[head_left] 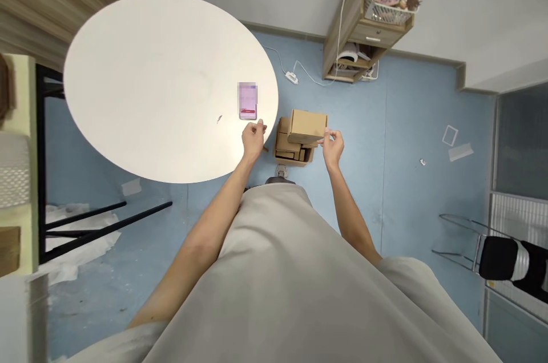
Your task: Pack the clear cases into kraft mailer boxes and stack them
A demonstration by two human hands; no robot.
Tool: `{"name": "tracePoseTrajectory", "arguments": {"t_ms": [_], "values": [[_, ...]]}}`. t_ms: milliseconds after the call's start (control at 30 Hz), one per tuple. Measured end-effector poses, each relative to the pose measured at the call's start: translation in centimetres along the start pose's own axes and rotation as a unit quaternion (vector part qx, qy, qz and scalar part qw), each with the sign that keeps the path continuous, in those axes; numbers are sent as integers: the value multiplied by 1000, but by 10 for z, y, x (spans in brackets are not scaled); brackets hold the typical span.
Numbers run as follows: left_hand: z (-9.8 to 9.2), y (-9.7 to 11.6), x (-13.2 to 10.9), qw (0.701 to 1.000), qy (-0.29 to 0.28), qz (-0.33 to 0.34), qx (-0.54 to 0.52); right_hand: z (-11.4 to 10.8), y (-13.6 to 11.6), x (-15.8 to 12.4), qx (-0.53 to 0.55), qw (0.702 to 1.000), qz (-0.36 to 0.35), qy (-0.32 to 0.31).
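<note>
My left hand (pixel 253 138) is over the right edge of the white oval table (pixel 154 83), just below a phone (pixel 248 100) with a pinkish screen. Its fingers are bent together, and anything between them is too small to make out. A closed cardboard box (pixel 308 125) sits above other brown boxes in an open carton (pixel 293 162). My right hand (pixel 333 146) is at that box's right side, thumb and fingertips pinched close to its lower right corner. Whether the fingers grip the box is hard to tell.
A wooden cabinet (pixel 368 32) with a white basket (pixel 387 12) stands at the upper right. A white cable with a power strip (pixel 291 77) lies on the blue floor. A black chair (pixel 499 257) is at the far right, a black metal frame (pixel 41 163) at the left.
</note>
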State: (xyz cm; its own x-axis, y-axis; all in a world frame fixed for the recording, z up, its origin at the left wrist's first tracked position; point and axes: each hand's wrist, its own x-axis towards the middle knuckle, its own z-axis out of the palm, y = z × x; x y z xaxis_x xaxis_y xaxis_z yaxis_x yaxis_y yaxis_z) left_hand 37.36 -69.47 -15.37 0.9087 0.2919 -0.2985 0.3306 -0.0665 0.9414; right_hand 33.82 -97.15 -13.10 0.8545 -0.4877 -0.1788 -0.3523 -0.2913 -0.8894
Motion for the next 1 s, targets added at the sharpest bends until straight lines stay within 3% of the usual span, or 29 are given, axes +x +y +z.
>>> {"name": "tracePoseTrajectory", "arguments": {"t_ms": [100,233,433,700,833,1000], "values": [[-28,5,-12,997,18,-16,-70,30,-27,-20,29,999,-28,-26],[-79,11,-29,994,47,-23,-101,90,-69,-61,48,993,-57,-95],[-196,11,-41,985,122,-18,-122,191,-126,-149,54,969,-105,-219],[-367,-11,-59,946,255,5,-199,319,-171,-274,57,931,-119,-342],[-431,-20,-68,913,325,7,-246,374,-198,-323,33,897,-152,-415],[-492,-32,-67,881,391,-4,-267,447,-229,-356,-1,843,-206,-497]]}}
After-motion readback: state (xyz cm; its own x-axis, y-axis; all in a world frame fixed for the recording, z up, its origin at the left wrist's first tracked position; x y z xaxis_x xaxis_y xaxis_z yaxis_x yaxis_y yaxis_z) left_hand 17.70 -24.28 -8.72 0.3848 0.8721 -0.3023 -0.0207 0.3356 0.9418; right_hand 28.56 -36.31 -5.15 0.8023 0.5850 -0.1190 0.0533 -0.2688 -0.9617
